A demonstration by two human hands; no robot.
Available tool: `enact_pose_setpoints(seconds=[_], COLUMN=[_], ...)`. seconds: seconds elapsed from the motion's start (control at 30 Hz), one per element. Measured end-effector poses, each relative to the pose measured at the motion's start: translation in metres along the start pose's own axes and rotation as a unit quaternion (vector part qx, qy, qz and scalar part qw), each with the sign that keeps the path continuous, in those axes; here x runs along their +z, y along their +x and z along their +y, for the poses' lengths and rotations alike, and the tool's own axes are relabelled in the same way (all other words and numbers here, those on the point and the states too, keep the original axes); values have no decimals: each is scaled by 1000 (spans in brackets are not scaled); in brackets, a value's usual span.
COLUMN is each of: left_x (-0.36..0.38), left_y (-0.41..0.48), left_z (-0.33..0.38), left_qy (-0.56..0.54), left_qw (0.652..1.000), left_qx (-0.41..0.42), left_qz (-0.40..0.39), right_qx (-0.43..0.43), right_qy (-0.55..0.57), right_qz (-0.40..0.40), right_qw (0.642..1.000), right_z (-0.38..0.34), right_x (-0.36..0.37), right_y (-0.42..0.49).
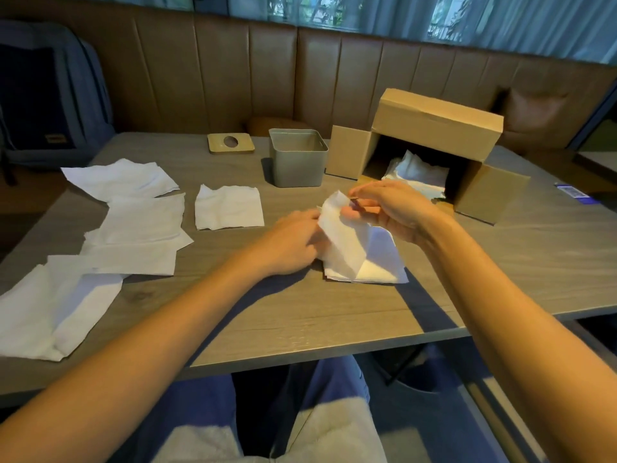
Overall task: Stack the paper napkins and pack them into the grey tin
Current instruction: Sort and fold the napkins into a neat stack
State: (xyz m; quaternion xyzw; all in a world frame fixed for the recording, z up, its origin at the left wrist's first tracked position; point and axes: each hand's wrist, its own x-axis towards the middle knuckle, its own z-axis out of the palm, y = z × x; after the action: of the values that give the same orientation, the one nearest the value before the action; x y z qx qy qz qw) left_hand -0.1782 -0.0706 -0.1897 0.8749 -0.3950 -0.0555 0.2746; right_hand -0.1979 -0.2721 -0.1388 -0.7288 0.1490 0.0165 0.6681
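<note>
Drooping from the right hand (390,208), a creased white napkin (344,242)

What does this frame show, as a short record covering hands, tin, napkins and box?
left hand: touches the napkin at its left edge; grip hidden
right hand: pinches the napkin's raised top corner
grey tin: upright, open, no napkins visible inside
lid: flat on the table, left of the tin
loose napkins: spread over the table's left side
cardboard box: on its side, more napkins inside
</note>
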Motion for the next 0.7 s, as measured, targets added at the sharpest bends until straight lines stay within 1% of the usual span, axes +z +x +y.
enact_pose_setpoints(seconds=[0.1,0.17,0.2,0.27,0.37,0.47,0.53,0.6,0.7], left_x=[-23,-30,-31,-30,-26,-21,-17,-15,-15], left_y=[-9,-11,-11,-11,-7,1,9,16,31], left_z=[-20,-31,-33,-34,-33,-29,-28,-27,-32], left_qy=[-75,-142,-172,-187,-149,-143,-135,-118,-86], left_qw=[989,972,963,961,976,979,981,982,987], left_qx=[-113,-163,-180,-184,-154,-144,-138,-144,-135], left_qz=[62,97,100,81,44,22,17,30,33], right_qx=[8,16,19,18,-5,-32,-53,-92,-168], right_qy=[12,-3,-11,-31,-60,-62,-62,-136,-310], right_qz=[-5,-18,-19,-7,35,71,77,66,61], right_qw=[1000,1000,1000,999,998,995,994,984,934], right_z=[7,11,13,18,22,23,24,27,29], right_x=[15,22,25,28,29,28,27,24,15], right_y=[6,8,10,15,19,21,23,23,24])
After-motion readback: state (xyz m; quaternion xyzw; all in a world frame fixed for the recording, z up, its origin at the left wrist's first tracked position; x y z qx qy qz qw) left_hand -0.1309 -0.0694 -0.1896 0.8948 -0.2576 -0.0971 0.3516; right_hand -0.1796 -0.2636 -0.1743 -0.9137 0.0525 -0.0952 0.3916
